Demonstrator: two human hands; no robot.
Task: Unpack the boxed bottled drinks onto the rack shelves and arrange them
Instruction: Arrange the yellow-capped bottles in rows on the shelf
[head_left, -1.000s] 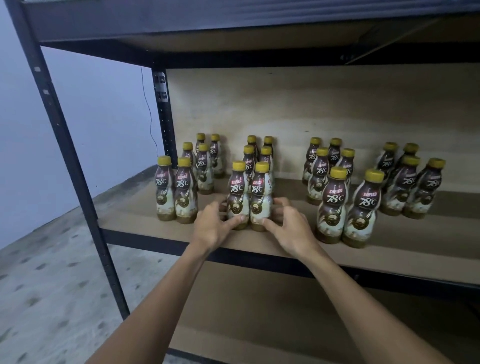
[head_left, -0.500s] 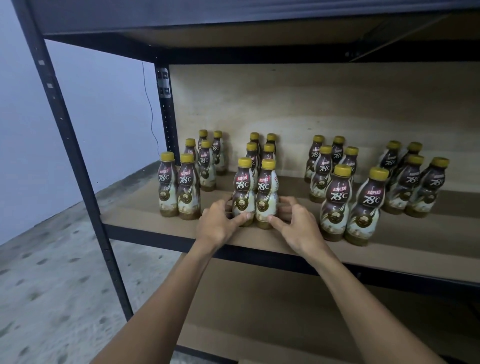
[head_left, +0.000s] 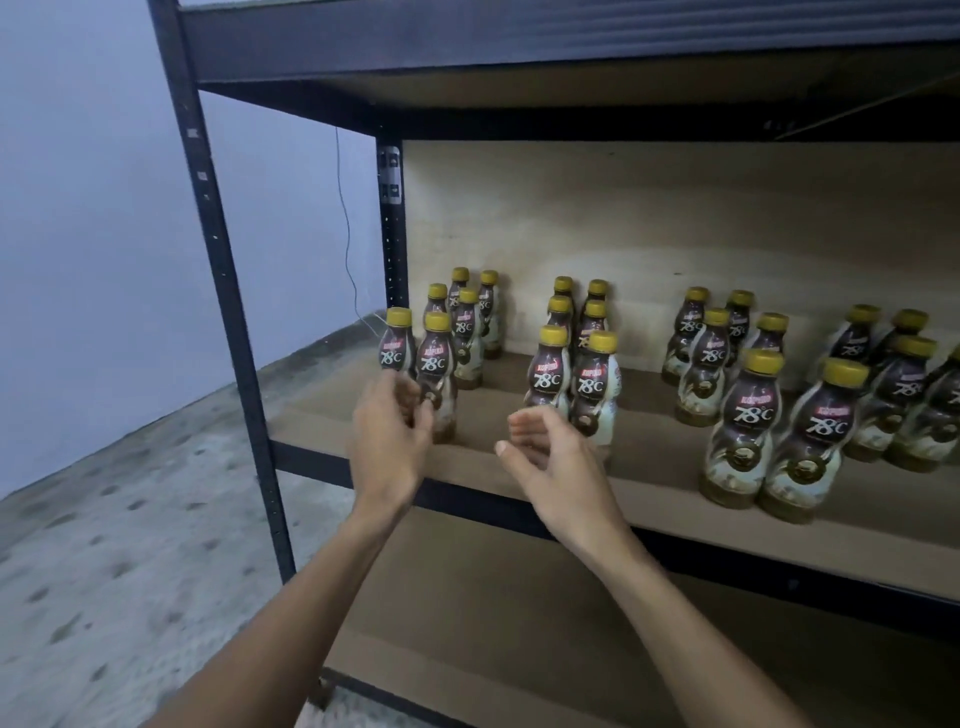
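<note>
Right hand (head_left: 550, 457) hangs released before middle bottles (head_left: 595, 387); left hand (head_left: 389, 434) at leftmost bottles (head_left: 436, 364), grip unclear.

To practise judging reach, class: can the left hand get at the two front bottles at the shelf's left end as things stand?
Probably yes: the left hand is right in front of the two front bottles, and nothing stands between them.

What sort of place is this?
Probably a storeroom or stockroom, not a shop floor. A black metal rack with bare board shelves, groups of identical yellow-capped bottles on one shelf, and a rough concrete floor against a plain wall all point that way.
</note>
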